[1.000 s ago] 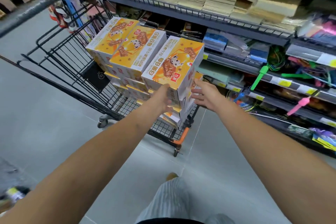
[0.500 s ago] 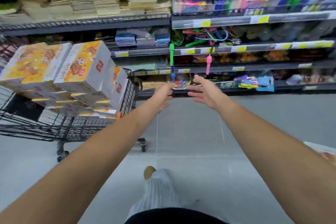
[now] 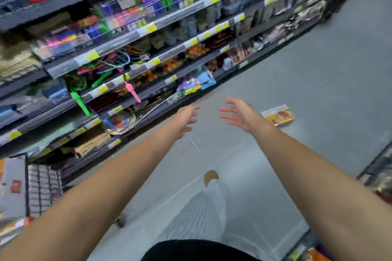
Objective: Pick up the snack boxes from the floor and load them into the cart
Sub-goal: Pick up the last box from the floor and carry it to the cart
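One snack box (image 3: 277, 115), flat on floor (image 3: 318, 91), long axis roughly crosswise; lies just right of and beyond right hand (image 3: 239, 114), the nearer. Left hand (image 3: 186, 118) farther off. Both empty, fingers spread. Cart (image 3: 42, 184), holding boxes, lower left, well apart.

Both arms stretch out toward 12 o'clock, left hand (image 3: 186, 119) and right hand (image 3: 239, 114) side by side with a gap between them, over the floor (image 3: 318, 91). One snack box (image 3: 277, 115) lies flat on the floor at about 1 o'clock, just beyond the right hand and not touching it. The shelves (image 3: 148, 53) run along the left from 9 round to 1 o'clock. The cart (image 3: 42, 188) sits at 8 o'clock in front of the bottom shelf, with boxes in it. Another rack (image 3: 379, 176) pokes in at 4 o'clock
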Motion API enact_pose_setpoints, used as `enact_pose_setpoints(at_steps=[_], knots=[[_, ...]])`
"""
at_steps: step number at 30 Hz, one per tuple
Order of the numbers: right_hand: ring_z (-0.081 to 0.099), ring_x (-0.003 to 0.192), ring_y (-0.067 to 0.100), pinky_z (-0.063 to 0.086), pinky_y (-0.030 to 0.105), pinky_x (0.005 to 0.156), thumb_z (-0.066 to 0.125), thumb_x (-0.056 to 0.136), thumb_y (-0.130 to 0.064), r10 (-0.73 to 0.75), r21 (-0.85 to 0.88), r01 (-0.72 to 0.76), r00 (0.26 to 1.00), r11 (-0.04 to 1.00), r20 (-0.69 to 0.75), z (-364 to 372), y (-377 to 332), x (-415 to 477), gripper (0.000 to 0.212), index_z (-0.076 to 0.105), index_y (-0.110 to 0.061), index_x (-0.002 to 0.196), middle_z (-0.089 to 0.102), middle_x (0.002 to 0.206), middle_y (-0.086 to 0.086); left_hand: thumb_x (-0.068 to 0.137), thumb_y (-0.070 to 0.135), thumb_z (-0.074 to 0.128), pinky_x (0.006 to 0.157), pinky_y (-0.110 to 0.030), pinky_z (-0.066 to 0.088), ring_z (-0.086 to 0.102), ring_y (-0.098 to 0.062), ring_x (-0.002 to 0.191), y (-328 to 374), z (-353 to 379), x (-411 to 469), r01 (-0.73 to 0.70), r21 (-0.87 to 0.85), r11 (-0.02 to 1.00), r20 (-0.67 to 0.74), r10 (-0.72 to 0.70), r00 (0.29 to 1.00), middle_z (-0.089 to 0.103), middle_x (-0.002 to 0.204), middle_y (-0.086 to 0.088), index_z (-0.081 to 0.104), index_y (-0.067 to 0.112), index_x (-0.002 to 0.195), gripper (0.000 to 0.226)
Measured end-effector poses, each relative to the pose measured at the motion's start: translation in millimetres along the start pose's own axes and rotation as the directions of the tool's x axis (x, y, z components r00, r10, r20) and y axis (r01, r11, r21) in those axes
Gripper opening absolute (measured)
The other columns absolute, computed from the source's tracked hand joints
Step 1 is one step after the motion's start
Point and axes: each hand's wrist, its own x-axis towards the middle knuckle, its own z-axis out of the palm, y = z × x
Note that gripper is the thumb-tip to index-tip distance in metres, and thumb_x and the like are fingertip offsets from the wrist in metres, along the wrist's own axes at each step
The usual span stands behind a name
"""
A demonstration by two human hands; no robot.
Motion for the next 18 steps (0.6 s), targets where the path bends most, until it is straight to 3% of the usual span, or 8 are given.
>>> enact_pose_setpoints(at_steps=[4,8,11,14,18], knots=[[0.059,0.100,0.026,0.043,0.027,0.064,0.044,0.099,-0.037,0.025,0.064,-0.020,0.996,0.998,-0.080,-78.2,-12.7,30.2,0.021,0.050,-0.021,0.111,0.060,0.128,0.011,0.093,0.040,0.050,0.089,-0.034,0.034,0.053,-0.018,0.113,36.5,69.2,44.3,-0.012,0.086,0.996,0.104,0.003,0.995,0.053,0.135,0.000,0.051,0.019,0.131,0.044],[0.062,0.083,0.021,0.045,0.029,0.068,0.046,0.099,-0.034,0.043,0.141,-0.015,0.979,0.990,-0.198,-160.2,-39.8,67.1,0.015,0.053,-0.021,0.096,0.064,0.101,0.005,0.091,0.042,0.052,0.090,-0.034,0.035,0.054,-0.019,0.117,90.8,149.0,97.9,-0.058,0.179,0.982,0.181,0.025,0.983,0.055,0.131,0.002,0.052,0.018,0.130,0.045],[0.066,0.082,0.023,0.050,0.035,0.075,0.054,0.093,-0.033,0.060,0.175,-0.013,0.961,0.984,-0.269,-213.1,-61.2,90.3,0.024,0.052,-0.016,0.109,0.068,0.103,0.007,0.093,0.036,0.052,0.078,-0.030,0.038,0.053,-0.016,0.103,132.1,198.6,124.4,-0.121,0.228,0.966,0.216,0.071,0.974,0.054,0.116,0.001,0.054,0.021,0.114,0.026],[0.067,0.082,0.024,0.053,0.040,0.085,0.056,0.092,-0.033,0.055,0.205,0.012,0.946,0.979,-0.319,-262.1,-80.4,109.7,0.025,0.054,-0.015,0.110,0.070,0.104,0.009,0.093,0.031,0.051,0.063,-0.024,0.034,0.051,-0.016,0.097,166.7,242.4,146.4,-0.149,0.261,0.954,0.246,0.083,0.966,0.051,0.106,0.001,0.051,0.022,0.103,0.014],[0.066,0.088,0.025,0.053,0.025,0.057,0.054,0.093,-0.031,0.102,0.274,-0.002,0.930,0.962,-0.353,-310.5,-105.4,130.9,0.013,0.056,-0.019,0.098,0.069,0.111,0.012,0.094,0.030,0.050,0.069,-0.027,0.037,0.051,-0.016,0.098,206.8,294.6,180.4,-0.154,0.319,0.935,0.289,0.059,0.955,0.051,0.107,0.001,0.052,0.020,0.105,0.015]])
